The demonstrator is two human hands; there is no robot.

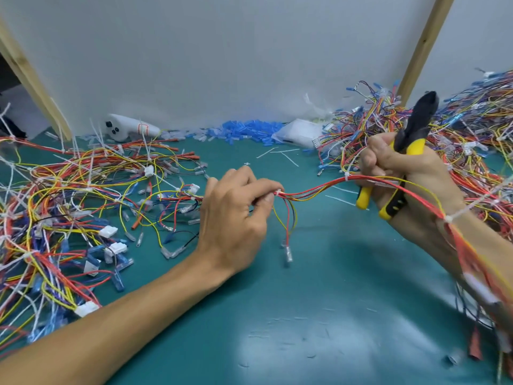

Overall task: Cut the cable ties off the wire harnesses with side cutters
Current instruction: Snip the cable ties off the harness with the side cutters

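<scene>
We note one wire harness [313,190] strung in the air between the two hands, above the green mat [319,287]. Its long axis runs roughly left to right, rising a little toward the right, then dropping down over the right wrist and forearm. It is a thin bundle of mostly red wires with some yellow. A few loose ends hang down just right of the left hand, with a blurred clear terminal at the bottom. The left hand [236,215] pinches the bundle's left end between thumb and curled fingers, right at a small white cable tie [278,192]. A second white tie [347,177] sits on the bundle just where it enters the right hand [408,173], and a third tie [448,218] lies against that wrist. The right hand is closed in a fist around the side cutters [419,118], with the harness passing under its fingers and across the palm. The cutters stand nearly upright, dark head pointing up and slightly right, away from the harness. Their yellow and black handles stick out below the fist. We cannot tell whether the blades are parted. Farther out, a tangled pile of wires [69,195] covers the mat on the left, and a denser heap of wires [472,129] on the right. Short white tie offcuts [280,155] lie on the mat between them. Along the back wall we see a drift of blue sleeves [249,132], a white plastic bag [297,133] and a white handheld device [125,129].
</scene>
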